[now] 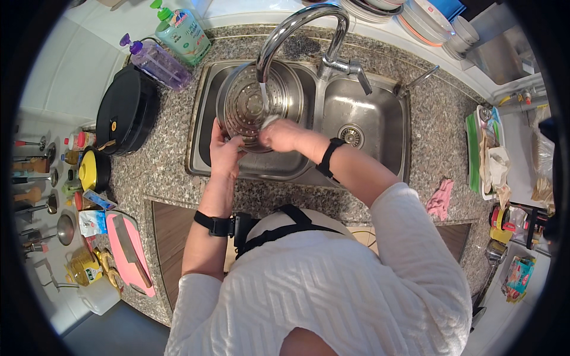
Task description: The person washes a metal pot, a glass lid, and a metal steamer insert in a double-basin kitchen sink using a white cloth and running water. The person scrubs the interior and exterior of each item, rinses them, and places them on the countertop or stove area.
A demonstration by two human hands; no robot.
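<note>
My left hand (224, 153) grips the near left rim of a perforated stainless steel steamer tray (244, 104), tilted over the left basin (294, 162) of a double sink. Water (264, 95) runs from the curved chrome faucet (267, 49) onto its holed bottom. My right hand (287, 135), blurred, is closed around a small whitish cloth or sponge (270, 119) at the near right side of the tray. Another round steel piece (294, 86) shows behind the tray; whether it is separate is hard to tell.
The right basin (378, 111) has a drain strainer. Soap bottles (183, 38) and a black lidded appliance (127, 111) stand left of the sink. A knife (129, 244) lies on a pink cutting board (144, 271). A pink cloth (440, 200) is at right; stacked dishes (425, 22) stand behind.
</note>
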